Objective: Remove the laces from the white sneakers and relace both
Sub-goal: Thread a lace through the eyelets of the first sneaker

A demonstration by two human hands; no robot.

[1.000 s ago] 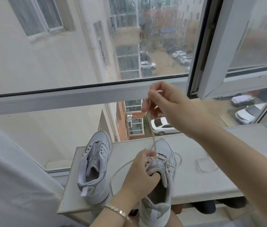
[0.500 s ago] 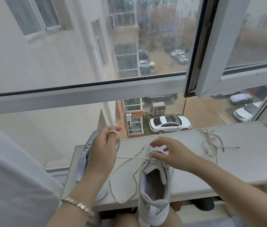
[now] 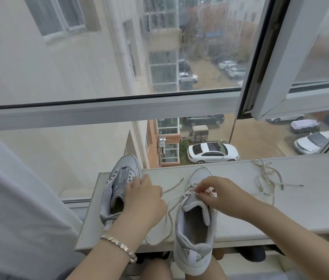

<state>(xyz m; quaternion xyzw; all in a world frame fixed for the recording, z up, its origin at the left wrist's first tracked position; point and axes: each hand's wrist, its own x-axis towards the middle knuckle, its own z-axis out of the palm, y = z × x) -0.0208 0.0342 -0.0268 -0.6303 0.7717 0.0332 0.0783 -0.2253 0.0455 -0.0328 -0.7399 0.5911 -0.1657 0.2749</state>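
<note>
1. Seen from my remote station through the head camera: a person's two bare hands work over a white table (image 3: pixel 280 215) set against a window frame (image 3: pixel 109 112).
2. The left hand (image 3: pixel 143 201) is curled, its back to the camera, and grips the lace (image 3: pixel 173 185), which runs out from its right side. It hangs over the mouth of the left-side sneaker (image 3: pixel 122 178) and hides part of it.
3. The right hand (image 3: pixel 222 196) has its thumb and fingertips (image 3: pixel 200 191) drawn tight together, pinching the same lace at the eyelets of the right-side sneaker (image 3: pixel 194 229), just above the tongue.
4. The lace stretches between both hands. One tipped end points toward the glass, and a slack loop drops onto the table between the two shoes.
5. Both sneakers stand upright, toes toward the window. The left-side one sits fully on the table, while the heel of the right-side one overhangs the near edge (bare knees show below it).
6. A loose lace (image 3: pixel 266 178) lies tangled on the far right of the table, well apart from both shoes.
7. A silver bracelet (image 3: pixel 119 244) circles the left wrist, pale fabric (image 3: pixel 8 199) fills the left edge, and a white car (image 3: pixel 213 152) is parked in the street below.
</note>
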